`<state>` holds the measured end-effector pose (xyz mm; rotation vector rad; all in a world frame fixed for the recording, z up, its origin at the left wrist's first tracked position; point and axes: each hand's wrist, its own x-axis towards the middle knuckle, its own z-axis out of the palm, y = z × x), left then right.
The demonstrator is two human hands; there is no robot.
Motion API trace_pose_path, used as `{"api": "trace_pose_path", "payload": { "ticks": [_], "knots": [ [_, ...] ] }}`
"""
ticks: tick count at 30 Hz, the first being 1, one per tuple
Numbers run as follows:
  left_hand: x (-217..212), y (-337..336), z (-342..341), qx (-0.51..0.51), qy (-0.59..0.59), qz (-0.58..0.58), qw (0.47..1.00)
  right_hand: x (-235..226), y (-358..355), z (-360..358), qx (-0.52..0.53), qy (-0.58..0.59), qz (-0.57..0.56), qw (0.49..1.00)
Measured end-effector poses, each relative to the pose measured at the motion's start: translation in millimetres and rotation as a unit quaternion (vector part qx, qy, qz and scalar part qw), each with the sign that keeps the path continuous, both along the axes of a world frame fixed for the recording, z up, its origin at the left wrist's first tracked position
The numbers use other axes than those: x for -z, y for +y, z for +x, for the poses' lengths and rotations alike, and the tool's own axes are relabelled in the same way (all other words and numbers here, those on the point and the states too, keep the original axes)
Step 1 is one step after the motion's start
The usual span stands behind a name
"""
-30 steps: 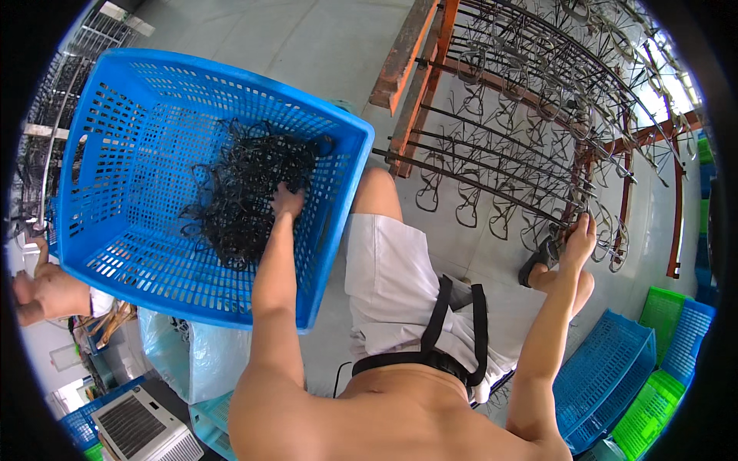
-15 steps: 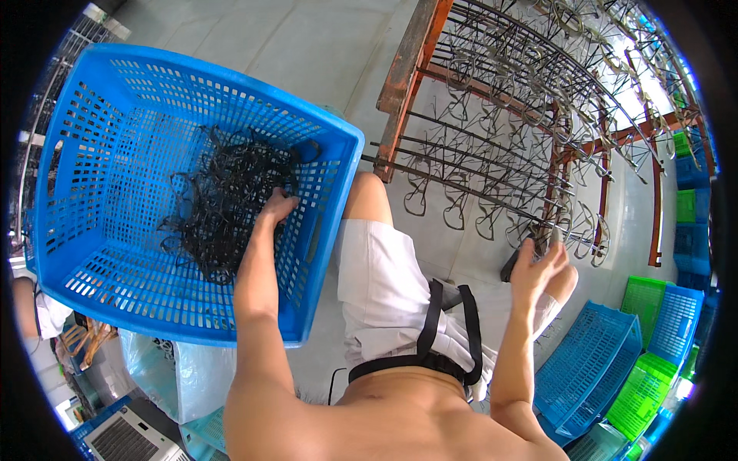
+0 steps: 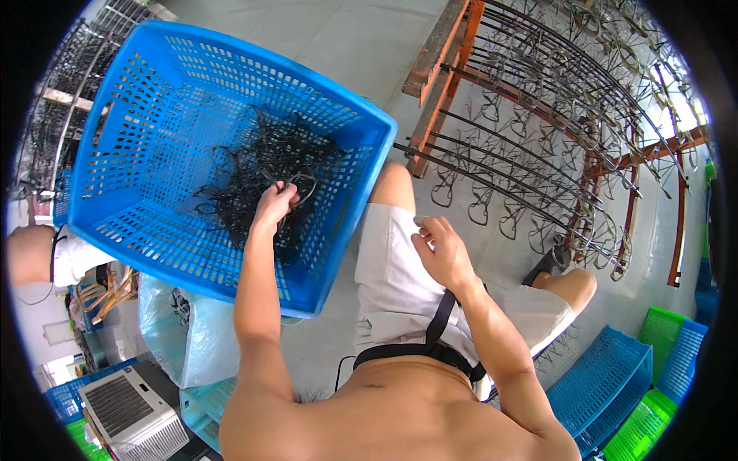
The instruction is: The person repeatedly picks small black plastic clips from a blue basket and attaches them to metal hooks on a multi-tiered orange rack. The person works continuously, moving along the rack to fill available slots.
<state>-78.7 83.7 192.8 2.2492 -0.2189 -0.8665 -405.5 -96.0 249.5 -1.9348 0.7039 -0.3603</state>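
Note:
A large blue plastic basket (image 3: 231, 286) stands tilted at my left. On its bottom lies a tangled heap of thin black looped pieces (image 3: 265, 157). My left hand (image 3: 275, 203) is inside the basket, thumb and fingers pinched on a thin looped piece (image 3: 305, 184) that looks pale where light catches it. Over my thigh hovers my right hand (image 3: 444, 252), fingers bent and thumb apart, nothing visible between them. A grey cover (image 3: 420, 220) sits on one of its fingertips.
An orange-brown metal rack (image 3: 438, 92) at the right carries dark rods hung with many wire loops (image 3: 480, 206). Blue crates (image 3: 600, 376) and green crates (image 3: 642, 426) stand at lower right. Lower left are a plastic bag (image 3: 188, 338) and a white vented appliance (image 3: 127, 415). Another person (image 3: 31, 253) is at far left.
My right hand has moved left from beside the rack to over my thigh. My left hand has risen slightly off the heap with a looped piece. The view has shifted.

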Motion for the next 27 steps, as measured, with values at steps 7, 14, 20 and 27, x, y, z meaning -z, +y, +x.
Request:
{"api": "trace_pose_path", "payload": {
  "ticks": [7,14,20,27],
  "knots": [
    [-72,-17,-102,-0.242,0.096,-0.413,0.873,-3,30,75,-0.085,-0.064,0.194,0.975],
    [-58,-58,-211,0.001,-0.001,-0.428,0.904,-8,30,77,0.096,-0.238,0.219,0.941],
    [-64,-94,-235,0.019,0.152,-0.506,0.849,-11,-42,-39,0.343,-0.254,0.085,0.9],
    [-71,-107,-239,0.176,0.102,-0.498,0.843,38,-119,-104,0.59,-0.33,0.077,0.733]
  ]
}}
